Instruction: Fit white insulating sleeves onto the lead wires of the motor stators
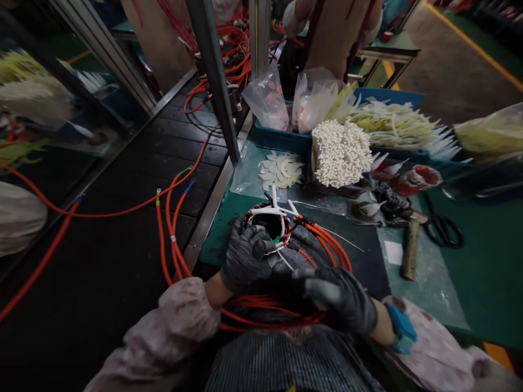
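Note:
A ring-shaped wound part [281, 243], with white sleeves and orange cables coming off it, lies at the front of the bench. My left hand [246, 253], in a grey glove, is closed on its left rim. To the right, my right hand [341, 296], also gloved, is beside the orange cables [333, 245], with its fingers curled and blurred; whether they hold anything is unclear. A thin white strand runs from the ring toward the right hand. More orange cable loops [265, 305] hang between my body and the bench edge.
White sticks [341, 152], flat pale pieces [281, 170] and a blue bin [286, 142] stand behind the ring. A hammer [411, 247] and black scissors [447, 231] lie right. A metal post [214, 76] rises beside the dark conveyor [163, 141]. People stand beyond.

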### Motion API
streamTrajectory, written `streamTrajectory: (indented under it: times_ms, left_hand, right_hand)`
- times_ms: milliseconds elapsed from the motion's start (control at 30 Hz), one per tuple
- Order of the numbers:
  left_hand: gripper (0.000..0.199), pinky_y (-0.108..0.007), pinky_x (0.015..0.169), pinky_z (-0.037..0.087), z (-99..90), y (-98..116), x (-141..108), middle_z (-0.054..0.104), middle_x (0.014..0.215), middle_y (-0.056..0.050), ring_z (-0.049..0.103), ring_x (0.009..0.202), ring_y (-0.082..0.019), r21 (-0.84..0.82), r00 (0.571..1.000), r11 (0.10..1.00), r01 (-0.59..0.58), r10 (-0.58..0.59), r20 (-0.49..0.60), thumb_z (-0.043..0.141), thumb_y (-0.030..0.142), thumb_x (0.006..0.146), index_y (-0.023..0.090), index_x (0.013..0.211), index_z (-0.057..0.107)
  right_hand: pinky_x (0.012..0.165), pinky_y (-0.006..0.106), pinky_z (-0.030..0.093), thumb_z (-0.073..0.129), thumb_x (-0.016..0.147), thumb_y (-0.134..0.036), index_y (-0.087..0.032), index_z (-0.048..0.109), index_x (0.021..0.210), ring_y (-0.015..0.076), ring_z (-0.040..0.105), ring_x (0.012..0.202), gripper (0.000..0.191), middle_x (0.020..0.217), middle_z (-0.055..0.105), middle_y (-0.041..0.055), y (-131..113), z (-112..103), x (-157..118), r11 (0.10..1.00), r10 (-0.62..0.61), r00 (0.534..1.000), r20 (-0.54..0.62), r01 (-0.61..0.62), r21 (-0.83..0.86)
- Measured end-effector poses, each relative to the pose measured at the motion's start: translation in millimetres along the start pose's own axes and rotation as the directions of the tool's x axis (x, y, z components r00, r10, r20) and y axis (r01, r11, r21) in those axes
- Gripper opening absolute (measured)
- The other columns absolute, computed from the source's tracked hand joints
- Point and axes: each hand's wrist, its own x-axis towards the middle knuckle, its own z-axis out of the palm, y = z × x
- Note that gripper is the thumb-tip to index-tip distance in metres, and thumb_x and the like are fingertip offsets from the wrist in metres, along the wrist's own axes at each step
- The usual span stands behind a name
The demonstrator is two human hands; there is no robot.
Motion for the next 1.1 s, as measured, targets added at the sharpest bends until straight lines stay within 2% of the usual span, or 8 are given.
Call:
streamTrajectory:
  times_ms: [133, 400, 533, 733, 833, 933, 1000, 1100]
  left_hand:
    - [0.018, -0.061, 0.133, 0.034, 0.3, -1.7, -4.5, 0.084, 0.120, -0.003, 0.077, 0.122, -0.029, -0.071, 0.999, 0.997, 0.031, -0.028, 0.043, 0.076, 0.028, 0.098, 0.027, 0.113, 0.065]
    - [0.014, -0.061, 0.134, 0.033, -2.4, 1.4, -0.2, 0.086, 0.118, -0.001, 0.078, 0.124, -0.025, -0.180, 0.993, 0.978, 0.107, -0.097, 0.066, 0.073, 0.018, 0.096, 0.027, 0.102, 0.065]
    - [0.013, -0.060, 0.136, 0.032, -4.4, 2.5, 2.4, 0.086, 0.116, 0.000, 0.078, 0.123, -0.025, -0.160, 0.993, 0.982, 0.098, -0.087, 0.073, 0.074, 0.019, 0.096, 0.027, 0.102, 0.065]
    - [0.018, -0.060, 0.137, 0.031, -5.1, 2.3, 2.2, 0.086, 0.110, 0.000, 0.078, 0.122, -0.025, -0.143, 0.991, 0.984, 0.109, -0.097, 0.090, 0.073, 0.015, 0.090, 0.028, 0.101, 0.068]
    - [0.015, -0.061, 0.135, 0.033, -5.3, 1.9, 1.9, 0.086, 0.109, 0.000, 0.079, 0.119, -0.026, -0.132, 0.992, 0.986, 0.097, -0.086, 0.091, 0.074, 0.019, 0.092, 0.028, 0.102, 0.068]
    - [0.011, -0.060, 0.134, 0.034, -6.1, 1.6, 1.8, 0.086, 0.111, 0.000, 0.080, 0.118, -0.025, -0.151, 0.992, 0.983, 0.107, -0.095, 0.088, 0.075, 0.022, 0.096, 0.027, 0.102, 0.067]
    - [0.010, -0.059, 0.135, 0.034, -6.9, 0.9, 2.2, 0.086, 0.111, 0.001, 0.079, 0.119, -0.025, -0.165, 0.991, 0.980, 0.111, -0.096, 0.098, 0.075, 0.022, 0.097, 0.028, 0.102, 0.068]
    - [0.009, -0.058, 0.134, 0.035, -7.7, -1.4, 3.3, 0.086, 0.108, 0.001, 0.080, 0.116, -0.025, -0.173, 0.993, 0.980, 0.095, -0.081, 0.089, 0.076, 0.024, 0.097, 0.027, 0.100, 0.068]
  right_hand:
    - [0.090, 0.041, 0.067, 0.066, 0.109, -0.044, -0.027, 0.081, 0.117, 0.0224, 0.077, 0.088, 0.024, 0.098, 0.082, 0.0056, 27.3, -5.0, 28.1, 0.928, -0.188, 0.982, -0.008, 0.175, -0.329]
    - [0.064, 0.030, 0.052, 0.064, 0.106, -0.040, -0.022, 0.082, 0.105, 0.0188, 0.068, 0.069, 0.025, 0.085, 0.081, 0.0070, 43.9, -10.9, 76.2, 0.804, -0.132, 0.991, 0.030, 0.125, -0.581]
    - [0.065, 0.028, 0.053, 0.065, 0.102, -0.033, -0.022, 0.080, 0.104, 0.0163, 0.067, 0.069, 0.018, 0.087, 0.081, 0.0036, 41.1, -12.5, 81.6, 0.914, -0.112, 0.994, -0.013, 0.098, -0.394]
    - [0.063, 0.026, 0.047, 0.067, 0.103, -0.038, -0.022, 0.079, 0.102, 0.0140, 0.061, 0.066, 0.021, 0.083, 0.078, 0.0033, 39.3, -20.7, 88.1, 0.892, -0.064, 0.982, 0.178, 0.136, -0.430]
    - [0.061, 0.026, 0.047, 0.065, 0.104, -0.043, -0.021, 0.074, 0.091, 0.0136, 0.058, 0.064, 0.027, 0.078, 0.073, 0.0033, 37.9, -15.8, 89.9, 0.941, -0.091, 0.994, 0.058, 0.105, -0.320]
    - [0.061, 0.027, 0.052, 0.064, 0.107, -0.054, -0.021, 0.072, 0.094, 0.0136, 0.059, 0.062, 0.036, 0.075, 0.071, 0.0008, 29.3, -14.9, 92.0, 0.996, 0.068, 0.995, -0.075, -0.063, 0.063]
    - [0.065, 0.029, 0.057, 0.066, 0.106, -0.061, -0.020, 0.076, 0.098, 0.0148, 0.064, 0.067, 0.043, 0.081, 0.075, 0.0025, 22.5, -19.6, 93.5, 0.962, 0.147, 0.988, 0.041, -0.152, 0.228]
    - [0.076, 0.033, 0.062, 0.077, 0.099, -0.052, -0.019, 0.082, 0.098, 0.0177, 0.072, 0.080, 0.033, 0.094, 0.082, 0.0062, 18.2, -28.9, 93.4, 0.961, 0.166, 0.946, 0.277, -0.218, 0.169]
